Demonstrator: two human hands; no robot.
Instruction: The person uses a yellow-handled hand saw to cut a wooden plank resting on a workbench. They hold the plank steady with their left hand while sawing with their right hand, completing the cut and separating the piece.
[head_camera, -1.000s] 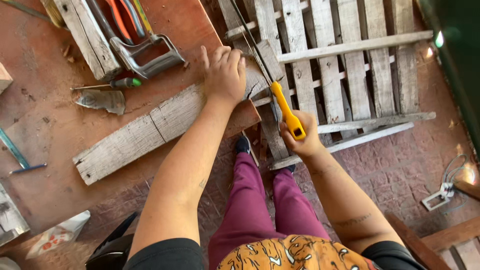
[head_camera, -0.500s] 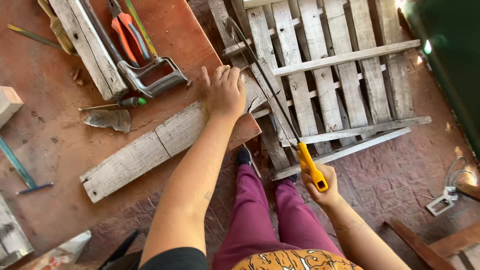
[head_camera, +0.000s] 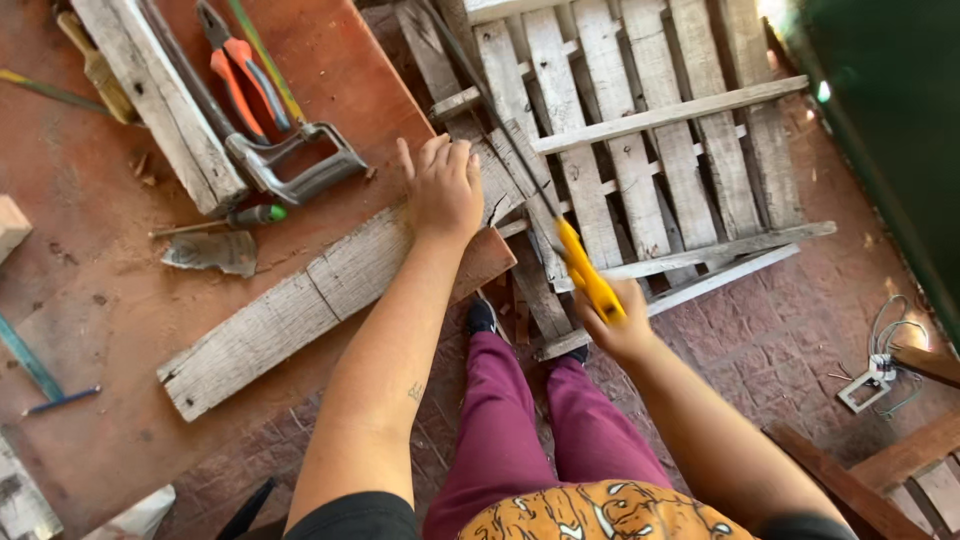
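Head view: one frame, looking down at both hands.
Desk: reddish-brown top filling the left half of the frame, dusted with sawdust.
Pallet: pale slatted wood lying on the brick floor, upper centre to upper right, just beyond the desk's edge.
Plank: weathered grey board lying diagonally across the desk, from lower left up toward frame centre; its upper end overhangs the desk's edge.
Second board: pale timber, upper left, lying on the desk.
Left hand: open, palm down, fingers spread, pressing flat on the plank's upper end.
Right hand: closed around the yellow handle of the saw, right of centre, above the floor.
Saw: thin dark blade running up and left from the handle, crossing beside the plank's overhanging end.
Metal frame tool: grey, beside the second board.
Pliers: orange grips, top left.
Screwdriver: green handle, left of the plank.
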